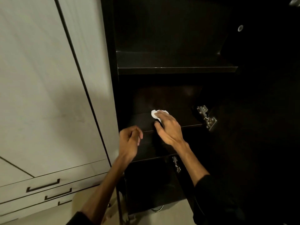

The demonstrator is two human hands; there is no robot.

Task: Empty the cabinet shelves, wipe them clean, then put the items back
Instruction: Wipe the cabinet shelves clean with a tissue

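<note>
A dark open cabinet shows bare shelves: an upper shelf (177,69), a middle shelf (186,119) and a lower one (151,153). My right hand (168,127) presses a crumpled white cloth (154,114) flat onto the middle shelf, fingers spread over it. My left hand (129,142) hovers in front of the shelf edge to the left, fingers loosely curled with nothing in them. No items stand on the visible shelves.
A pale wardrobe (48,95) with drawers (43,187) stands to the left. Metal hinges (207,117) stick out on the cabinet's right side, with another hinge (176,164) lower down. The cabinet door at right is dark and hard to make out.
</note>
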